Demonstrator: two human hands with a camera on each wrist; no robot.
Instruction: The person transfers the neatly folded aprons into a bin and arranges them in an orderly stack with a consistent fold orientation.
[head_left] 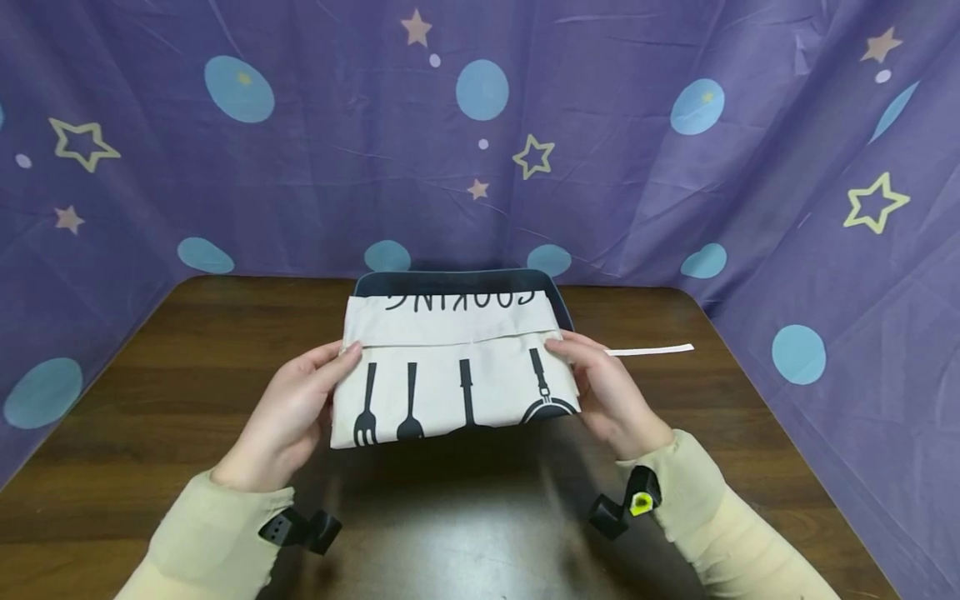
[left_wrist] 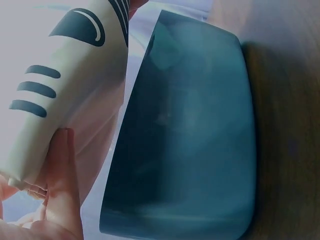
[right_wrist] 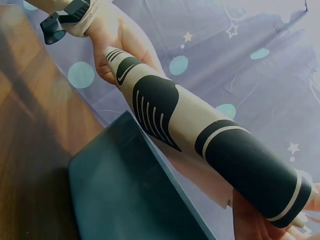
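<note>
A folded cream cloth printed with black kitchen utensils and the word COOKING is held up between both hands. My left hand grips its left edge, thumb on top; my right hand grips the right edge the same way. Its far part lies over a dark teal tray on the wooden table. The left wrist view shows the cloth folded over above the tray, with a finger under it. In the right wrist view the cloth spans above the tray.
A white strap of the cloth trails right across the table. Purple fabric with stars and blue dots hangs behind and on both sides. Bare tabletop shows in front of and beside the tray.
</note>
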